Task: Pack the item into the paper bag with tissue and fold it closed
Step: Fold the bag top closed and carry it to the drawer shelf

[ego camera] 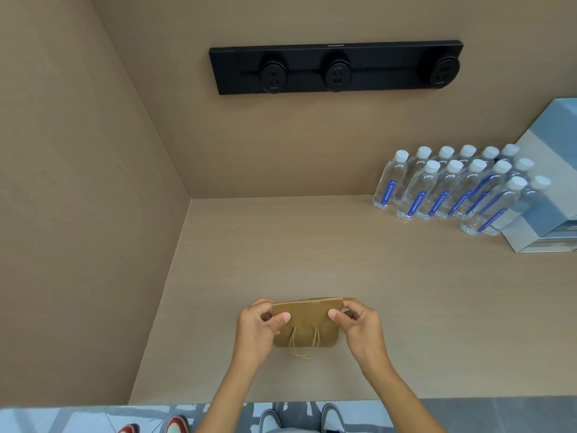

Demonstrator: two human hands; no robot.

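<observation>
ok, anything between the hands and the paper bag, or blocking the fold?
Nothing visible. The left hand and right hand already pinch the paper bag at its top corners; the water bottles stand far off to the right.

Bare forearms, no sleeves visible; grey-and-white shoes (299, 417) show below.

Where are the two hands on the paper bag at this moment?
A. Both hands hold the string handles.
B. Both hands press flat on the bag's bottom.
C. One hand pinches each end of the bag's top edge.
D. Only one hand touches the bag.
C: the left hand and the right hand each pinch one end of the paper bag at its top edge, while the string handles hang free.
</observation>
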